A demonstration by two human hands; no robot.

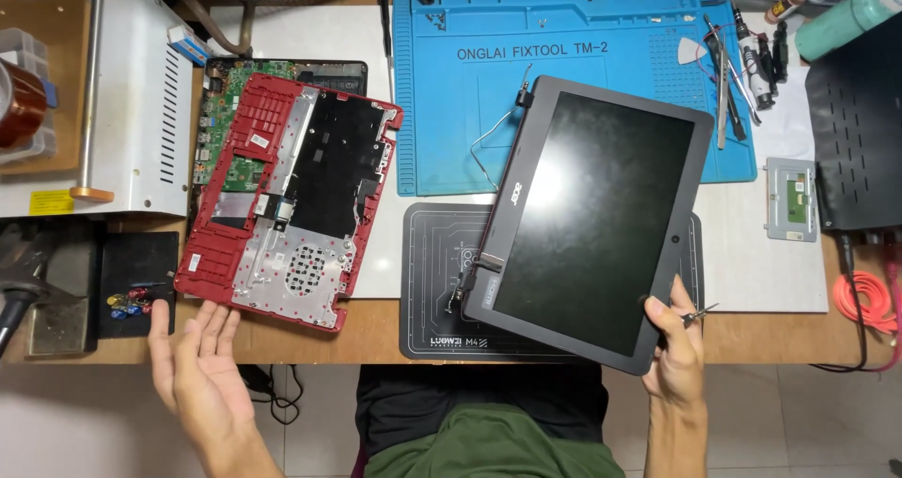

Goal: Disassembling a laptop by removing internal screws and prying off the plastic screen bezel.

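Note:
A detached laptop screen assembly (592,210) in a dark grey frame lies tilted across a black work mat (432,281) and a blue repair mat (470,83). My right hand (678,346) grips its near right corner and also holds a small metal tool. Loose cables and hinges stick out of the screen's left edge. My left hand (197,356) hovers open, palm up, at the desk's front edge, just below a red laptop palmrest frame (287,205) lying inside up. Under that frame a green motherboard in a black base (230,102) shows.
A white metal box (141,93) stands at the left, a black block with coloured bits (136,295) beside it. A small touchpad part (791,199), a black device (860,125), an orange cable coil (864,304), a teal bottle (846,13) and several hand tools (742,64) sit at the right.

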